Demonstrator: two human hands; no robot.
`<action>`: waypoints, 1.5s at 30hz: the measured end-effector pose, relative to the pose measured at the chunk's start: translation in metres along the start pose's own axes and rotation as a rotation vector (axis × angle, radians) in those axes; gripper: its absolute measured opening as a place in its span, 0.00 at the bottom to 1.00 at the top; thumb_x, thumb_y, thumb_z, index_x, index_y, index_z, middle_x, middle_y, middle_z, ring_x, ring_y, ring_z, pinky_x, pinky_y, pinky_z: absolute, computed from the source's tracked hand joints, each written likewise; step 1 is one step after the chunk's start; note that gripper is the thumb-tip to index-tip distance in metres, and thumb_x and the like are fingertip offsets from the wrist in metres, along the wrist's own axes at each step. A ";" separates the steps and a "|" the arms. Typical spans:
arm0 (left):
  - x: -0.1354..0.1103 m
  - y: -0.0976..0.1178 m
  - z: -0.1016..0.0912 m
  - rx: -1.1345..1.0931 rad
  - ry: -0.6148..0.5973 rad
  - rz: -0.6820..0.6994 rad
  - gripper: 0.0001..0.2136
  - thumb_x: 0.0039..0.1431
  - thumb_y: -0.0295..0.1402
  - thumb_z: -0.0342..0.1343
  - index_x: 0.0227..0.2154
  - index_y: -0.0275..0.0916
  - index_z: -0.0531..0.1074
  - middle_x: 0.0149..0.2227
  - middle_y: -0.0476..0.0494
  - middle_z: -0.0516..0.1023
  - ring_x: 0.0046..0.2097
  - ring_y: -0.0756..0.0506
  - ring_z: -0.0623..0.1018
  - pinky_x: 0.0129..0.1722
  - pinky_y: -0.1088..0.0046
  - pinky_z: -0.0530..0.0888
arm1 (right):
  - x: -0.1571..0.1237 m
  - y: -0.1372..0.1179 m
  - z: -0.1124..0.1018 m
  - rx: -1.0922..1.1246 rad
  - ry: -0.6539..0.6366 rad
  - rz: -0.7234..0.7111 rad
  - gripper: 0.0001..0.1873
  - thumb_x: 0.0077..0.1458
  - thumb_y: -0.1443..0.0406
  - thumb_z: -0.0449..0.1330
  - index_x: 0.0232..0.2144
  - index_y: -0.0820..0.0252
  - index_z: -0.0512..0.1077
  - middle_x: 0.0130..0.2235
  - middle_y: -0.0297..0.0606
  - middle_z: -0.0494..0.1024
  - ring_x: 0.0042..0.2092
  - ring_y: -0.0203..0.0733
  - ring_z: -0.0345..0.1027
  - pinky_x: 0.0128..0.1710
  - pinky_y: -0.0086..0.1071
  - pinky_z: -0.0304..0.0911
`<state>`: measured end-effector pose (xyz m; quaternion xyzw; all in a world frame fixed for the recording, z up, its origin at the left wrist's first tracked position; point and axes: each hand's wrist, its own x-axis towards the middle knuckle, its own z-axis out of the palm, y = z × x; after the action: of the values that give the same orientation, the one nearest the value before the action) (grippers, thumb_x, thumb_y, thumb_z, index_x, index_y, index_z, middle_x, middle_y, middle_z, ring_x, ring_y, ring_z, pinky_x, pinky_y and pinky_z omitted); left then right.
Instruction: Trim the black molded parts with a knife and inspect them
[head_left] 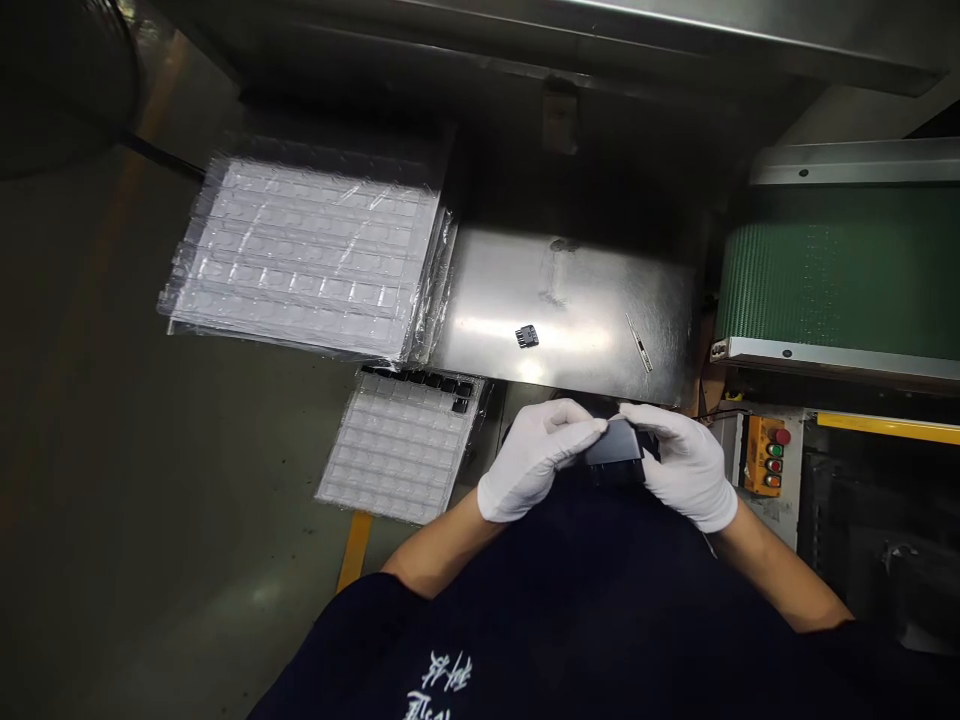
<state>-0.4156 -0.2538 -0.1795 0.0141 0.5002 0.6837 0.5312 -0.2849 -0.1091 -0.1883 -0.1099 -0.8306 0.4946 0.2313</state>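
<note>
Both my hands wear white gloves and meet close to my body, below the front edge of the steel table (585, 290). My left hand (536, 458) and my right hand (686, 462) are both closed on a dark rectangular block with a grey top (616, 447), held between them. A small black plastic part (527, 336) lies alone on the steel table, apart from my hands. Thin metal tweezers (639, 343) lie to its right.
A stack of clear blister trays (307, 255) sits at the table's left. A lower clear tray (401, 445) holds a row of black parts along its far edge. A green conveyor belt (840, 270) and a yellow button box (766, 455) stand at the right.
</note>
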 end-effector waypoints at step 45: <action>0.034 -0.012 -0.011 -0.132 -0.083 0.110 0.22 0.52 0.55 0.69 0.27 0.39 0.75 0.13 0.56 0.63 0.16 0.53 0.61 0.16 0.76 0.62 | 0.049 -0.023 0.002 -0.046 -0.059 -0.034 0.17 0.61 0.75 0.59 0.47 0.55 0.80 0.39 0.32 0.87 0.39 0.38 0.83 0.40 0.26 0.79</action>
<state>-0.4284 -0.2366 -0.2111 0.0347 0.4298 0.7422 0.5131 -0.3274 -0.1017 -0.1556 -0.0864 -0.8500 0.4742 0.2126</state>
